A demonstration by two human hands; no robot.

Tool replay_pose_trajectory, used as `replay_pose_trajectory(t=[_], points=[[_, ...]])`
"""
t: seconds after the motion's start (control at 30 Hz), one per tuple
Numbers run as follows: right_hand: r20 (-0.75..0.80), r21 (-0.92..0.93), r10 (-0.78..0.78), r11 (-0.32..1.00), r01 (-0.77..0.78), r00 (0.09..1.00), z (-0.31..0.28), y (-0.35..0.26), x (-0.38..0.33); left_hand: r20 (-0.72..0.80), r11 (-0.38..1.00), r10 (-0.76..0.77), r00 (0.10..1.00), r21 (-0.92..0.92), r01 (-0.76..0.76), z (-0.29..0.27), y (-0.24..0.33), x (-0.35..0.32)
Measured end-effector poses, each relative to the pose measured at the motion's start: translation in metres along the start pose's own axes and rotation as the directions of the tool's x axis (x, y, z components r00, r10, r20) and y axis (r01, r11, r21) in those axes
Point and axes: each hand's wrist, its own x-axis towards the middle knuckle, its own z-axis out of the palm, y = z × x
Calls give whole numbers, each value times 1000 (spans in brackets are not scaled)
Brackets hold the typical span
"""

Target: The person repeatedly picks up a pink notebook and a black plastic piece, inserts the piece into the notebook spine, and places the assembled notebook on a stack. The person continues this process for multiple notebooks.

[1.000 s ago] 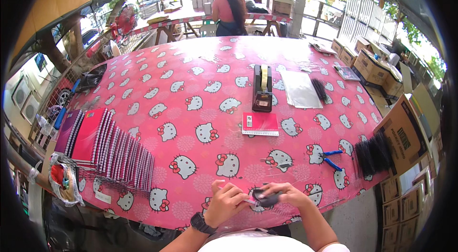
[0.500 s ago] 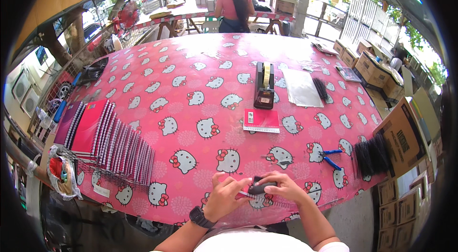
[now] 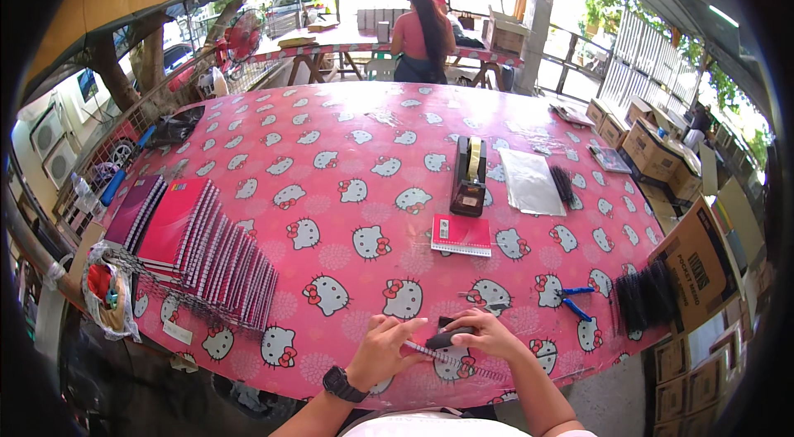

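My left hand, with a black watch at its wrist, has its thumb and fingers closed around a narrow white-and-pink edge, seemingly of a small notebook. From that edge a thin wire coil stretches right, low over the table. My right hand curls over a dark, rounded object beside the notebook edge; its kind is hard to make out. Beyond the hands, a small red spiral notebook lies in front of a black tape dispenser. Blue-handled pliers rest to the right.
A pink cat-patterned cover spreads over the table. Spiral notebooks are stacked at left, beside a plastic-lined basket. Black coils lie by a cardboard box at right. White sheets lie farther back. A person stands beyond.
The view has tilted up a little, so the table sits lower in the picture. Both hands stay together at the notebook edge, with small finger shifts. A second person shows more behind the first.
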Motion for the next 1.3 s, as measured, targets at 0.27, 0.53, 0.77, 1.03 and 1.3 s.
replay_pose_trajectory(t=[0.27, 0.53, 0.77, 1.03, 1.3], points=[[10, 31, -106, 994, 106, 994, -4, 2, 6, -14, 998, -58, 998, -39, 57, -17, -2, 9], [43, 85, -30, 996, 26, 999, 7, -7, 13, 113, 810, -344, 932, -466, 356, -29, -35, -6], [30, 209, -159, 966, 150, 987, 5, 4, 13, 184, 668, -501, 846, -539, 513, -19, -31, -13], [94, 277, -177, 950, 145, 980, 5, -8, 19, 110, 790, -418, 902, -446, 421, -24, -23, -7], [-338, -492, -352, 856, 155, 873, -6, -15, 20, -19, 831, -309, 951, -491, 260, -22, -27, -1]])
